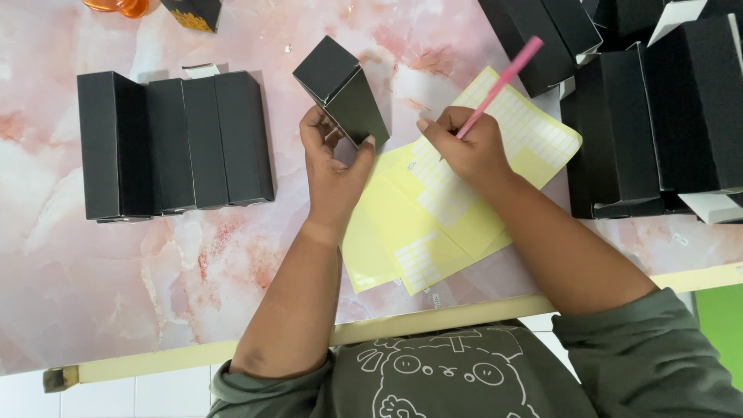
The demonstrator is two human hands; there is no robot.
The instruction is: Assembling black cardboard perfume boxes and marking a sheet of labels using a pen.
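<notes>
left hand (334, 166) gripped a small black box (340, 91), tilted above the pink marble desk (116, 286). right hand (464, 147) pinched a pink pen (501, 80) over yellow label sheets (433, 209). box looked loosely cornered, so it could have slipped, and the sheets could have shifted.

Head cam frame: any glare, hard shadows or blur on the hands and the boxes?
Head view: light is soft and even, shadows faint beside the row of black boxes. Dull sheen on the black box held by the left hand. Right hand and pink pen sharp, no motion blur. Pink marble table shows no blown-out glare.
</notes>
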